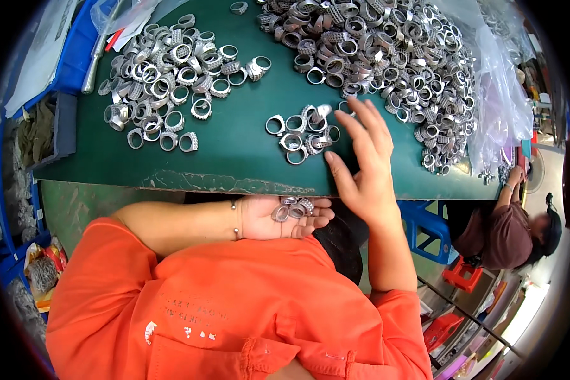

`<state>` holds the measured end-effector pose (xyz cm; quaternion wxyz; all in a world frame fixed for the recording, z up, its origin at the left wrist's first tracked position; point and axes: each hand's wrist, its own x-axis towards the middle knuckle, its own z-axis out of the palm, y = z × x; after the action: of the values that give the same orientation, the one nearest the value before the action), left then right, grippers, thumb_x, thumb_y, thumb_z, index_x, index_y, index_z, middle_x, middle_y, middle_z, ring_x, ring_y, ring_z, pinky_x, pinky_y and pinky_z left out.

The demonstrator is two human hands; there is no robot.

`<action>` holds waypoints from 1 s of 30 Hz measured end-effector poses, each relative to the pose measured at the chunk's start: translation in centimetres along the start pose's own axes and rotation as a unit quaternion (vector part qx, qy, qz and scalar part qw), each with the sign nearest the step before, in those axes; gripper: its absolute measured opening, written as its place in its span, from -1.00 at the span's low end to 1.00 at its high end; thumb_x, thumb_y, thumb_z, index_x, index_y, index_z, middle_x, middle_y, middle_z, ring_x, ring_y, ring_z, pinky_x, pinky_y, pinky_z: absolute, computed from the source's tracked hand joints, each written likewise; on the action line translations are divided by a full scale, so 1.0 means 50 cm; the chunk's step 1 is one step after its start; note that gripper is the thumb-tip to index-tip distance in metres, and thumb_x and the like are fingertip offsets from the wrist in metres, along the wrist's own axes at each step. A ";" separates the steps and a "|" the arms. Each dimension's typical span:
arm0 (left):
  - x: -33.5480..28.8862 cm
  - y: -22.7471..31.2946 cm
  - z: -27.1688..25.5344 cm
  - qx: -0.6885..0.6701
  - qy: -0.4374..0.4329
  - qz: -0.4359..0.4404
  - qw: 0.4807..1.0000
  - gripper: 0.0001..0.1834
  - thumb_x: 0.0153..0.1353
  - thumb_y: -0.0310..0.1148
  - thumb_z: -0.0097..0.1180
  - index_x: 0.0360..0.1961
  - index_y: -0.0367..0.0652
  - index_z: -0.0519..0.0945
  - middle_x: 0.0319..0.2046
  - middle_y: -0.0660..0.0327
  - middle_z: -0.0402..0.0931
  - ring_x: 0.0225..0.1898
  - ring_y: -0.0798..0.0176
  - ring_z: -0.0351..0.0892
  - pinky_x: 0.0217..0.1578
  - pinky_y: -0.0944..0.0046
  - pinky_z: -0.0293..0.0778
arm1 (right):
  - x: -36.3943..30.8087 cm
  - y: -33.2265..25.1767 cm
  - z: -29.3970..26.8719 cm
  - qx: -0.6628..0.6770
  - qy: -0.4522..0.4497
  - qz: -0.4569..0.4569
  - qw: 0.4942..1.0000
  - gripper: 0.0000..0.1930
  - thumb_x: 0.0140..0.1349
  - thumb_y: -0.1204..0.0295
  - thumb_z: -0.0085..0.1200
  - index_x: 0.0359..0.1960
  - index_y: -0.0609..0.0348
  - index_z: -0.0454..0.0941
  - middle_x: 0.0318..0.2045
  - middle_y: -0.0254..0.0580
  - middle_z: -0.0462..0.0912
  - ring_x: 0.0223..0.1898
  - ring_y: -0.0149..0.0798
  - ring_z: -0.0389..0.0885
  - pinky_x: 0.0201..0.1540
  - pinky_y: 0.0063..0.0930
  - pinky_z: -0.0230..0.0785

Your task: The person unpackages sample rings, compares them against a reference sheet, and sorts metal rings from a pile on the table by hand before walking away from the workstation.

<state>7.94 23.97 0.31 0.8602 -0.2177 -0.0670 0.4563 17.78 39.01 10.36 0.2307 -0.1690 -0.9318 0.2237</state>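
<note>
My left hand [258, 216] lies palm up just below the table's near edge. Several silver-coloured metal rings [296, 210] rest in it, over the base of its slightly curled fingers. Above the table, my right hand [368, 166] is open, thumb and fingers spread, at the right side of a small group of rings [312, 140]. One ring [323, 110] in that group is blurred, close to the right fingertips but apparently apart from them. The rings have wide studded or patterned fronts.
A large heap of rings [386, 47] covers the back right of the green table [234, 142]; a smaller pile [161, 82] lies left. Clear plastic bags [497, 95] flank the heap. A blue stool [426, 231] stands below right, near another person [503, 234].
</note>
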 end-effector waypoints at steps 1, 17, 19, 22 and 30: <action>0.000 0.002 0.000 -0.011 0.015 -0.011 1.000 -0.52 0.39 -0.15 -0.26 0.10 -0.34 0.39 0.00 -0.07 0.46 -0.01 0.02 0.49 -0.08 0.16 0.51 | -0.001 0.013 0.002 0.027 -0.020 0.013 0.999 -0.54 -0.05 0.56 0.17 -0.02 0.20 0.45 0.09 -0.04 0.44 0.18 0.07 0.32 0.23 -0.13 0.04; 0.004 0.000 -0.013 -0.028 -0.033 -0.016 0.999 -0.53 0.38 -0.19 -0.21 0.09 -0.40 0.38 0.01 -0.11 0.45 -0.01 0.03 0.50 -0.02 0.15 0.49 | -0.019 0.009 0.002 0.061 0.009 -0.016 0.998 -0.68 -0.20 0.52 0.22 -0.29 0.14 0.52 -0.21 -0.12 0.49 -0.13 -0.07 0.44 -0.04 -0.23 0.23; 0.005 0.002 0.001 -0.014 -0.013 -0.013 1.000 -0.53 0.38 -0.19 -0.21 0.10 -0.39 0.37 0.02 -0.11 0.44 0.03 0.00 0.47 0.01 0.12 0.47 | 0.001 -0.008 0.012 0.025 -0.033 -0.064 0.997 -0.65 -0.12 0.50 0.22 -0.20 0.08 0.54 -0.22 -0.19 0.48 -0.15 -0.07 0.40 -0.04 -0.25 0.20; 0.003 -0.003 0.041 0.029 0.045 0.016 0.998 -0.53 0.37 -0.19 -0.20 0.11 -0.36 0.36 0.05 -0.10 0.42 0.11 -0.04 0.41 0.06 0.06 0.44 | -0.008 -0.002 0.015 0.019 -0.053 -0.049 0.997 -0.68 -0.07 0.50 0.22 -0.20 0.08 0.52 -0.23 -0.21 0.48 -0.17 -0.07 0.41 -0.07 -0.24 0.20; -0.003 -0.007 0.026 -0.034 0.027 0.029 0.999 -0.67 0.34 -0.22 -0.13 -0.04 -0.24 0.41 -0.09 0.02 0.49 -0.06 0.05 0.53 -0.03 0.01 0.51 | -0.099 -0.062 0.024 0.195 -0.101 -0.126 0.967 -0.73 -0.16 0.50 0.31 -0.34 0.14 0.58 -0.35 -0.28 0.53 -0.25 -0.19 0.48 -0.18 -0.30 0.24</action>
<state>7.69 24.08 1.65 0.8400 -0.2606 -0.0528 0.4729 20.68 33.91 9.21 0.1905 0.0212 -0.9022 0.3865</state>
